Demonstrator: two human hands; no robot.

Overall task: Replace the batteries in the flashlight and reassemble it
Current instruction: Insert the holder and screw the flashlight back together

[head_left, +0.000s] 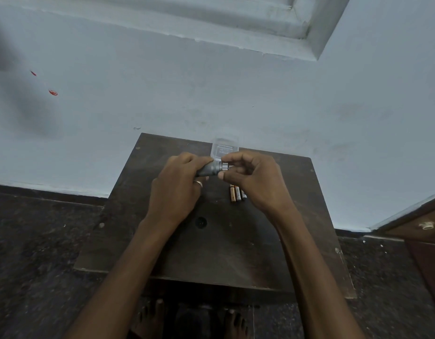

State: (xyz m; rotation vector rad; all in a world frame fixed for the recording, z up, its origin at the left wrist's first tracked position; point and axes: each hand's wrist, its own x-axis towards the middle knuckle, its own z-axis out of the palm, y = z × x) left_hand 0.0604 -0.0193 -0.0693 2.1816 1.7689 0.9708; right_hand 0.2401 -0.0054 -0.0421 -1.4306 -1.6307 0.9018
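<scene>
Flashlight (210,168) mostly hidden, cap (224,165) perhaps unseated.

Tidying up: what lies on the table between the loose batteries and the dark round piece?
Nothing: the head view shows bare table between batteries and dark round piece.

Open room over the near tabletop (223,253); batteries (237,194) and clear case (225,148) as obstacles farther back.

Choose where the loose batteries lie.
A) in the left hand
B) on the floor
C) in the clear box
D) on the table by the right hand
D: the batteries lie side by side on the table, next to the right hand, which pinches the flashlight at its end.
</scene>
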